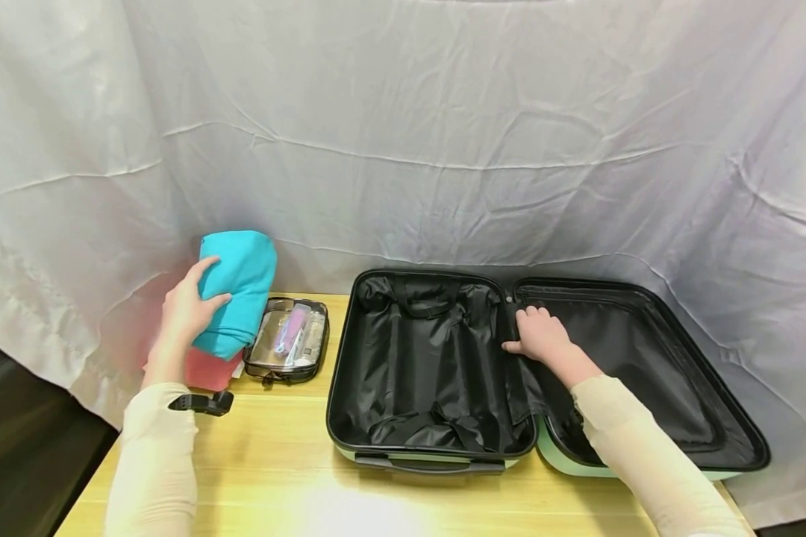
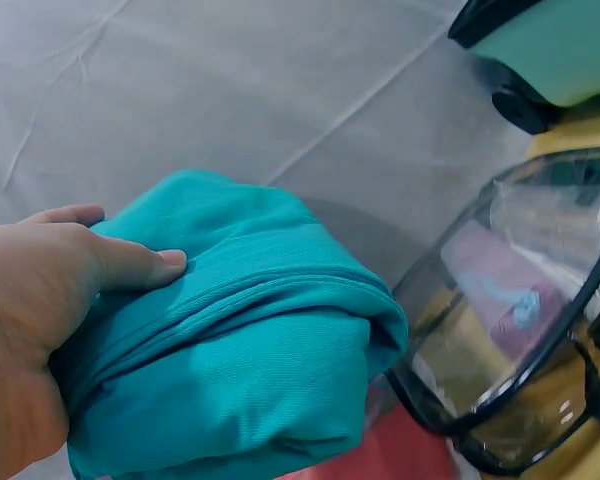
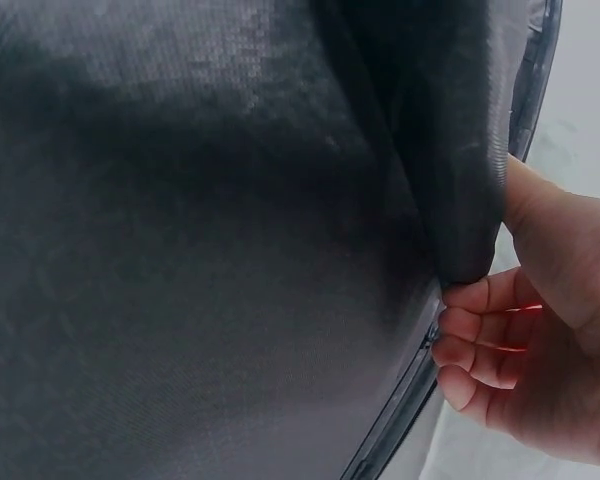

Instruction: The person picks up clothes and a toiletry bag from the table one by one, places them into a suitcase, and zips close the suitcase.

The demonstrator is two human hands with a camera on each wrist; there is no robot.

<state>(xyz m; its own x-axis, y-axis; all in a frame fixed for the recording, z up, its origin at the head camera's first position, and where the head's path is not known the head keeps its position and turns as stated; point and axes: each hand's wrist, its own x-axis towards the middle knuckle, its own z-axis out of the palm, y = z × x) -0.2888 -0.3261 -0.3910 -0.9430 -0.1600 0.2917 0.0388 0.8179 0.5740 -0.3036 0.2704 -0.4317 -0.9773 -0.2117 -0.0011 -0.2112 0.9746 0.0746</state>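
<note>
A folded turquoise cloth [image 1: 242, 272] is in my left hand [image 1: 186, 309], gripped by its left side. In the left wrist view the thumb lies across the cloth's folds [image 2: 230, 330]. Below it, a coral-red folded cloth [image 1: 208, 371] lies on the table, partly hidden. My right hand [image 1: 542, 337] is at the hinge side of an open suitcase [image 1: 416, 343] with black lining and a pale green shell. Its curled fingers pinch the edge of a black lining flap [image 3: 460, 200], as the right wrist view shows.
Right of the turquoise cloth sits a clear zip pouch [image 1: 325, 339] with black edging and small toiletries inside. The suitcase's other half [image 1: 645, 373] lies open to the right. A grey-white curtain [image 1: 403, 134] hangs behind the wooden table [image 1: 275, 455].
</note>
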